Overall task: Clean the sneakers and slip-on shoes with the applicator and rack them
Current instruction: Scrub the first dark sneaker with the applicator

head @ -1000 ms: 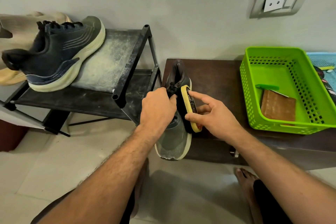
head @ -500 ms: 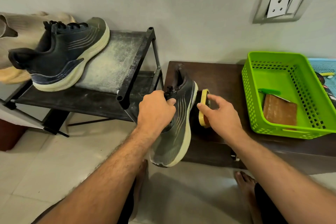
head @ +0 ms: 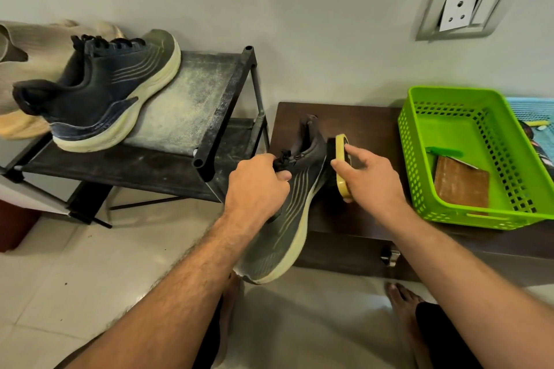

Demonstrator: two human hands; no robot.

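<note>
Your left hand (head: 257, 186) is curled tight round the laces and tongue of the grey sneaker (head: 284, 219), which hangs off the near-left corner of the dark wooden cabinet (head: 359, 123), toe pointing down towards you, heel up by the cabinet top. That shoe looks light, I'd say, with a soft knit upper that will give under pressure and a thick foam sole that's the stiff part, so the lace throat is a sound place to hold, and the midsole is where firm scrubbing belongs. Your right hand (head: 368, 177) pinches the yellow-backed applicator (head: 341, 165) between thumb and fingers, index laid along its back, the dark pad facing the sneaker's sole edge; whether it's actually touching, I can't tell. Over on the far left, the matching sneaker (head: 99, 93) sits on the dusty black rack (head: 192, 99), with a beige slip-on (head: 36, 45) just behind it.
</note>
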